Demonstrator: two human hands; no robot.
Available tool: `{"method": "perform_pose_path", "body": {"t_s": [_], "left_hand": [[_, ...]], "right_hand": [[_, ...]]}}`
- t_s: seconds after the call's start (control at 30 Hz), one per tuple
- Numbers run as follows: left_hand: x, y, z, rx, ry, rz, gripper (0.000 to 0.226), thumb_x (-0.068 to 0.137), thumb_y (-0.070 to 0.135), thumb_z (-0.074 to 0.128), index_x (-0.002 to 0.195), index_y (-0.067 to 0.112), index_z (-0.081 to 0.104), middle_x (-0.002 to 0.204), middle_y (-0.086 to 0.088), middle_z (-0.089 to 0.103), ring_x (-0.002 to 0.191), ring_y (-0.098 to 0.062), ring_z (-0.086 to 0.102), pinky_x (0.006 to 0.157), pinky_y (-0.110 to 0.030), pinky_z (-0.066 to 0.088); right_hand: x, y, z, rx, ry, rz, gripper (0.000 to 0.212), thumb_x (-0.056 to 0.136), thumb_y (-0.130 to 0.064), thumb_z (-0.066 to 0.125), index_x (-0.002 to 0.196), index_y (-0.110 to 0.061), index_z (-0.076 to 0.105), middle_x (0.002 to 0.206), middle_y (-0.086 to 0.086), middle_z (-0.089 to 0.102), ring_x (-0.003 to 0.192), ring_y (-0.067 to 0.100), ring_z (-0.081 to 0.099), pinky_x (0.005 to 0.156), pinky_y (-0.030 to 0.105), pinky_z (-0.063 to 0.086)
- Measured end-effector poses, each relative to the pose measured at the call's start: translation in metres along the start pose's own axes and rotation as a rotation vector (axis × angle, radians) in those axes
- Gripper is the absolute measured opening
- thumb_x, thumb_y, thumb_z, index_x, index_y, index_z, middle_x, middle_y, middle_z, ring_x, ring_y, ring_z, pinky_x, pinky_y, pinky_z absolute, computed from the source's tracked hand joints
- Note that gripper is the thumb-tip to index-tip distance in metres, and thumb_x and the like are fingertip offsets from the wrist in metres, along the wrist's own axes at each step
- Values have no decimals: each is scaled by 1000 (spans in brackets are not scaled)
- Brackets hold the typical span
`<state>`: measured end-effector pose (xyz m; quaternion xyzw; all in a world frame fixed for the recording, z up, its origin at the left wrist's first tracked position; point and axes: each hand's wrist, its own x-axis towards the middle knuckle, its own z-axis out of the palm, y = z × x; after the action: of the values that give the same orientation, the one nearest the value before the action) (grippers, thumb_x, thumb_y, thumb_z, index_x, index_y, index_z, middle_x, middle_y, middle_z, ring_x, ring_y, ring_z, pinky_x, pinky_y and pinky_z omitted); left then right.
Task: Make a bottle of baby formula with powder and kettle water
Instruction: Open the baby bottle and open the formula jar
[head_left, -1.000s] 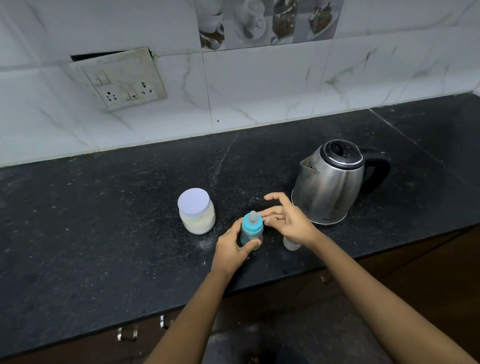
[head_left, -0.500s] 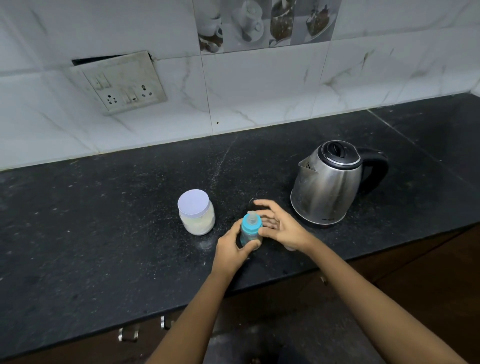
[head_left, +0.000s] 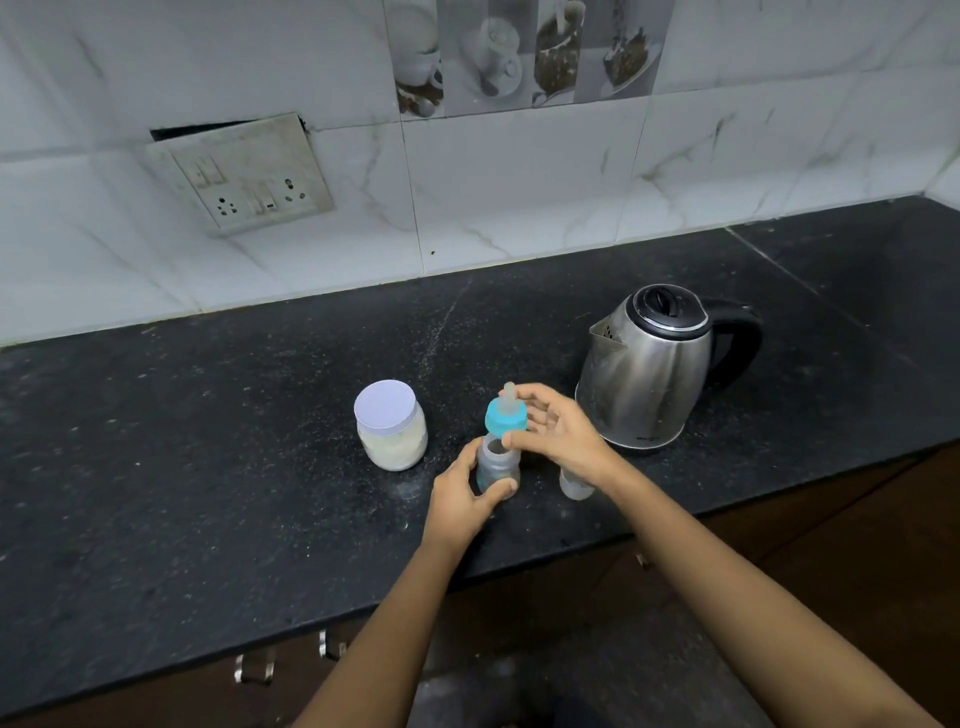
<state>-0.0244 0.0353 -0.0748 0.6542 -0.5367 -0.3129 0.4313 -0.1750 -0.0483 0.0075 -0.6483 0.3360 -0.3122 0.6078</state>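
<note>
A small clear baby bottle (head_left: 497, 464) stands on the black counter (head_left: 208, 467), and my left hand (head_left: 462, 501) is wrapped around its body. My right hand (head_left: 563, 434) holds the blue teat cap (head_left: 505, 418) lifted just above the bottle's open neck, tilted. A jar of pale powder (head_left: 392, 434) with a white lid stands to the left of the bottle. The steel kettle (head_left: 649, 369) with its black lid down and black handle stands to the right, behind my right hand.
A small clear cover (head_left: 574, 486) sits on the counter under my right wrist. The tiled wall with a switch and socket plate (head_left: 244, 179) rises behind. The counter's front edge runs just below my hands, with cabinet handles (head_left: 254, 667) beneath.
My right hand closed on the blue teat cap and lifted it off the bottle. My left hand kept hold of the bottle body.
</note>
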Motion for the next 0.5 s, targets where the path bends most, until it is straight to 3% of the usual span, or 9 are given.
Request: {"method": "perform_pose_path", "body": {"t_s": [0.07,0.17,0.3,0.37,0.5], "left_hand": [[0,0,1,10,12,5,58,78,37,73,130,37,48,126,20,58,118,3,51,100,-22,40],[-2,3,2,31,19,9,55,79,35,72,129,37,48,126,21,57,117,3,51,99,-22,40],[-2,5,1,77,5,-5,61,76,33,72,131,36,45,125,18,57,113,-1,53,97,-25,43],[-2,5,1,111,-6,-4,65,75,30,72,133,35,44,127,16,57,114,-3,53,96,-27,44],[-4,1,4,126,-1,-26,68,74,27,73,135,29,43,130,11,57,116,-8,53,96,-28,43]], "right_hand": [[1,-14,-7,44,61,-30,49,74,12,73,117,-4,57,107,4,67,100,14,67,87,23,51],[-3,-28,-24,-39,142,-76,49,73,9,75,117,-6,62,114,8,63,99,18,66,86,22,51],[-18,-34,-59,-634,31,-78,55,71,-4,79,122,-16,62,111,2,48,96,6,57,85,10,45],[-24,-31,-70,-858,-72,-14,57,71,-12,78,124,-21,59,114,-2,47,100,7,53,88,15,44],[-29,-16,-71,-998,-191,101,58,71,-16,79,124,-23,58,118,-3,47,107,14,50,93,31,45]]}}
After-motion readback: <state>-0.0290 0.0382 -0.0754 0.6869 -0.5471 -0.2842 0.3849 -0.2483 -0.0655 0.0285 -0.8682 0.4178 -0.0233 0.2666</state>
